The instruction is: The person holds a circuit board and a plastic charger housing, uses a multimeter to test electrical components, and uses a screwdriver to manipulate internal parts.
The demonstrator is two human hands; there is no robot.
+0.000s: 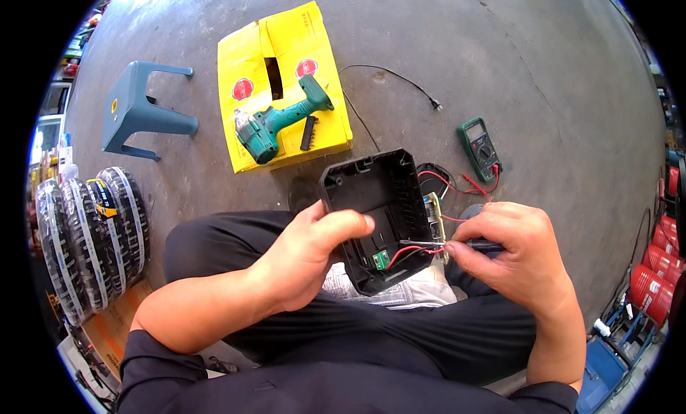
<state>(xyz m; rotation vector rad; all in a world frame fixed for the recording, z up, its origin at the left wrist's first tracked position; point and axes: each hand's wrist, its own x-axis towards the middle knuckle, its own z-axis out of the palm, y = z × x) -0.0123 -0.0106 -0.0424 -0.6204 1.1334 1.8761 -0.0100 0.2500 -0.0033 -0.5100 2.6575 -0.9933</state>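
Observation:
My left hand grips the left side of an open black plastic housing, its thumb laid over the rim. The housing is tilted above my lap. Inside its lower end sits a small green circuit piece with red and black wires running right. At the right wall stands a circuit board, partly hidden. My right hand is closed around a dark-handled screwdriver; the metal shaft points left across the housing, close to the wires. Whether its tip touches anything, I cannot tell.
A green multimeter with red leads lies on the floor at right. Ahead, a yellow box bears a green power tool and a black strip. A plug cord, blue stool, tyres and red drums surround me.

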